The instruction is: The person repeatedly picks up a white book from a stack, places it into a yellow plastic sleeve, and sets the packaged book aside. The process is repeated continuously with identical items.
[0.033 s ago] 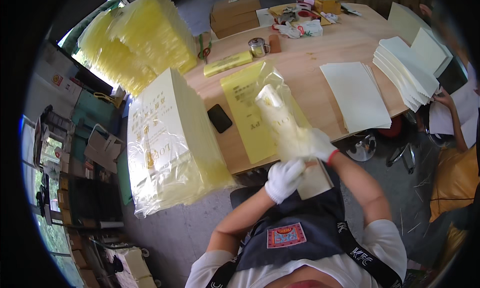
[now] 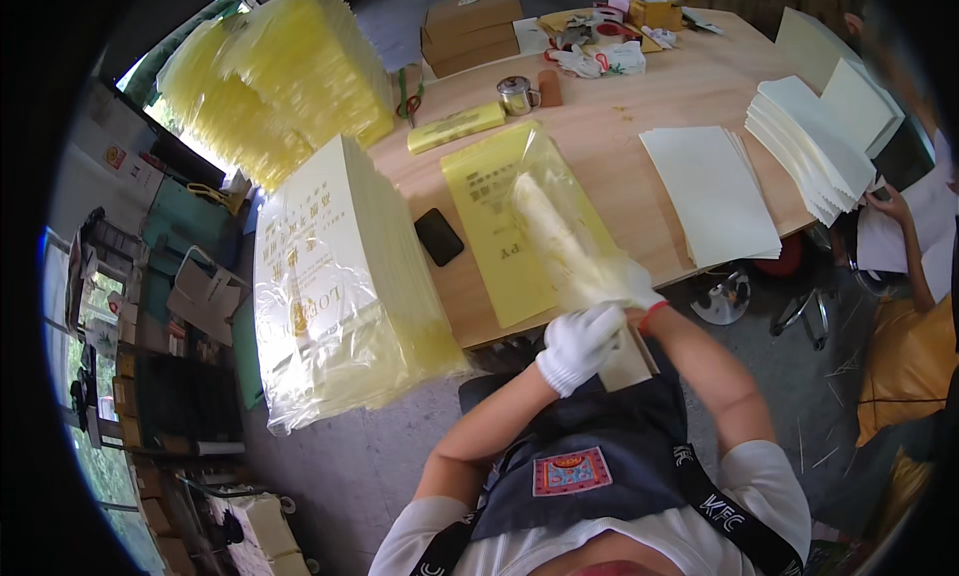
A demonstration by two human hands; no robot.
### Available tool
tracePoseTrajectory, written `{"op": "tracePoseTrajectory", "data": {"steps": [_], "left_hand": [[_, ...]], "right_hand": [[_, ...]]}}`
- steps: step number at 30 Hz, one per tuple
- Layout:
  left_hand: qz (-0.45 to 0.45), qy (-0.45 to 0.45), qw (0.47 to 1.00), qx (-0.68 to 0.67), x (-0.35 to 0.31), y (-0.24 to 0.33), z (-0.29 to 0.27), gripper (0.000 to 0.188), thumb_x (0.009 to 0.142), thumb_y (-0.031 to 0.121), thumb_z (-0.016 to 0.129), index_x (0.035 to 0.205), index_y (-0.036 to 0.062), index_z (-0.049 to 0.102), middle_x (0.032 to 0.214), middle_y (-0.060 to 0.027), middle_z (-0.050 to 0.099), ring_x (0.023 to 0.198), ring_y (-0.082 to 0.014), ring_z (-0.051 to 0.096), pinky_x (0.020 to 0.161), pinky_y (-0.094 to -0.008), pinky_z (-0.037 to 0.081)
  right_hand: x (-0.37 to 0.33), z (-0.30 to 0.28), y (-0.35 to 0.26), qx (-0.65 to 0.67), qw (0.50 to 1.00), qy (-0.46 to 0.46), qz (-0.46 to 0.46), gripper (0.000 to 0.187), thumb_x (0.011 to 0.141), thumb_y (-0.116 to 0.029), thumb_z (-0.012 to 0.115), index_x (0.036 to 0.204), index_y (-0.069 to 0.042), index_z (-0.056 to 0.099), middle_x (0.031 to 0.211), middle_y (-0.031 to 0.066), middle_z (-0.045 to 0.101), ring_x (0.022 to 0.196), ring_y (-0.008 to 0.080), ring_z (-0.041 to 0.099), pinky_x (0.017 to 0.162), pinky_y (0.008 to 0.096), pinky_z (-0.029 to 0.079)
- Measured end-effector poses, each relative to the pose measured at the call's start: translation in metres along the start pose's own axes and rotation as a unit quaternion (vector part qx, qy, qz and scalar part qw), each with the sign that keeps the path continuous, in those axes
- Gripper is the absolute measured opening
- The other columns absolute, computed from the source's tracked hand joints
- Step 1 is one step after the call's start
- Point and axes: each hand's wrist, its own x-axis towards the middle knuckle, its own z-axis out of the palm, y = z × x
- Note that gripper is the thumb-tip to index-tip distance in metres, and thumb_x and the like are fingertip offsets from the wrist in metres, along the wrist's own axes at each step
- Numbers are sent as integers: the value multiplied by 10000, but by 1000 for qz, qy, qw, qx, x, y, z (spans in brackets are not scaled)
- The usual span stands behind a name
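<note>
My left hand (image 2: 579,348), in a white knit glove, is closed at the near end of a clear plastic bag (image 2: 566,171). Inside the bag, a cream printed board (image 2: 547,219) is seen nearly edge-on, tilted above the table's front edge. Gripping the bag and board from the right is my right hand (image 2: 636,284), also gloved, with a red cuff; its fingers are partly hidden by the film. A flat cream piece (image 2: 629,364) sticks out below both hands, over my dark apron. Beneath the bag lie yellow printed sleeves (image 2: 489,216).
At left stands a tall stack of bagged printed boards (image 2: 310,246), with more yellow bagged stacks (image 2: 280,76) behind. A black phone (image 2: 440,236), a metal mug (image 2: 515,95) and white sheets (image 2: 709,191) lie on the table (image 2: 639,106). At right, another person's hand (image 2: 889,204) touches sheets.
The board in the bag has turned from showing its printed face to nearly edge-on. My left hand has shifted slightly right and up, closer to my right hand.
</note>
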Motion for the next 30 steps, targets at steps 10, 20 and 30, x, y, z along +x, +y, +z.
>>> {"op": "tracePoseTrajectory", "data": {"steps": [10, 20, 30], "left_hand": [[-162, -20, 984, -75, -32, -63, 30, 117, 837, 83, 636, 951, 109, 639, 828, -124, 672, 760, -284, 678, 643, -368, 538], [-209, 9, 952, 222, -124, -100, 42, 203, 742, 193, 686, 914, 104, 624, 803, -89, 613, 811, -300, 623, 694, -410, 504], [-137, 36, 984, 110, -186, -26, -19, 189, 654, 92, 742, 724, 110, 567, 722, -76, 597, 607, -269, 596, 499, -385, 478]], "right_hand": [[-74, 18, -48, -69, 984, -156, 41, 289, 823, -262, 635, 1052, -86, 643, 1060, 137, 645, 867, 309, 631, 780, 428, 497], [-82, 55, 53, -215, 960, 56, 170, 391, 829, -306, 586, 1176, -131, 539, 760, 150, 661, 604, 337, 648, 525, 482, 493], [-187, 6, -15, -186, 969, -86, 137, 241, 779, -330, 586, 674, -114, 558, 551, 83, 591, 480, 284, 620, 437, 444, 462]]}}
